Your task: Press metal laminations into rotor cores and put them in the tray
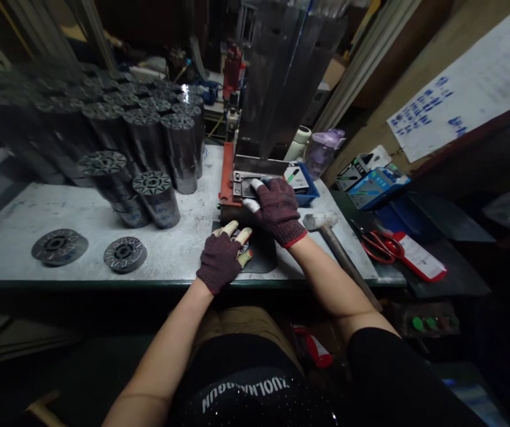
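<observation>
My left hand (222,258), in a dark knitted glove with pale fingertips, is closed around the edge of a round slotted metal disc (243,241). The hand covers most of the disc, which lies on a dark mat (261,255) near the table's front edge. My right hand (279,210), gloved the same way with a red cuff, lies over a metal fixture (237,185) with an orange-red side. Its thumb and forefinger are stretched out and apart, resting on the fixture; the other fingers are partly hidden. Two loose slotted discs (125,254) lie to the left.
Stacked metal cylinders (152,133) with slotted tops crowd the left back. A tall clear guard (281,77) rises behind the fixture. To the right are a hammer (321,222), a blue tray (311,193), red-handled scissors (382,246), a lilac bottle (326,148) and small boxes (377,181).
</observation>
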### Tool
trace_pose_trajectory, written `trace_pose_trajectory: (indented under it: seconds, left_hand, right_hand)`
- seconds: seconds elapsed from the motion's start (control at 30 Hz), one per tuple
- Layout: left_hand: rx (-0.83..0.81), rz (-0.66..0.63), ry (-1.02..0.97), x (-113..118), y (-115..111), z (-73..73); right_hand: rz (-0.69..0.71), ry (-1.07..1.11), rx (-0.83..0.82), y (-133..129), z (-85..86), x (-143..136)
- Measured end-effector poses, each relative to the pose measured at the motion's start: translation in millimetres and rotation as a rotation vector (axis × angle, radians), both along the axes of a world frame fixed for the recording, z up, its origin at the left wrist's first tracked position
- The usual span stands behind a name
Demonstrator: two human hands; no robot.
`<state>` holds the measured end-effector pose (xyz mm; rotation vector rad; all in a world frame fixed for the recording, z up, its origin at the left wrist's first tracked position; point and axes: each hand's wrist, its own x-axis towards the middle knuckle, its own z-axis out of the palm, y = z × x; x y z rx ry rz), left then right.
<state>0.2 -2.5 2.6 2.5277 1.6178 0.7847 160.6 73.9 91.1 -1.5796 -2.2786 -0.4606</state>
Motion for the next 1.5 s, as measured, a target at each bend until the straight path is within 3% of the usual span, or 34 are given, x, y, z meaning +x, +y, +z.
trace_pose_trajectory:
  seconds: [0.1, 0.33, 0.47, 0.6, 0.8, 0.9, 1.0, 1.07, 1.2, 1.33, 1.5]
  left_hand:
    - [-0.026, 0.022, -0.079, -2, 1, -1.3]
    - [-0.060, 0.038, -0.114, -3, 2, -0.4]
    - [-0.071, 0.029, -0.131, -2, 2, -0.3]
    - [-0.074, 0.020, -0.136, -3, 3, -2.3]
    - [-0.081, 0.062, -0.153, -2, 2, -0.2]
    - [-0.086, 0.111, -0.160, -1, 0, 2.0]
    - [-0.044, 0.026, -0.122, -1, -3, 1.6]
    - [-0.017, -0.037, -0.080, -1, -2, 0.3]
    - [-0.021, -0.055, -0.035, 0, 0, -1.4]
    - [-0.031, -0.017, -0.039, 0, 2, -1.1]
    - [-0.026, -0.021, -0.009, 1, 2, 2.7]
  right_hand:
    - [-0.001, -0.013, -0.020, 0, 2.1, 1]
    - [0.035, -0.119, -0.141, -9, 25.5, -3]
    - [0.115, -0.039, -0.185, -39, -0.2, -2]
    - [0.169, -0.187, -0.455, -60, -25.5, -4]
    - [0.114, -0.320, -0.605, -52, -17.4, -16]
    - [0.071, -0.203, -0.466, -48, -14.6, -8]
    - [0.034, -0.041, -0.101, -34, -9.2, 7]
    - [0.025, -0.005, 0.032, -18, -3.0, 12]
    - [0.065, -0.087, -0.051, 5, 10.9, 7]
    - [0.018, -0.152, -0.121, 0, 16.8, 1]
    - [0.028, -0.108, -0.045, -4, 11.2, 7]
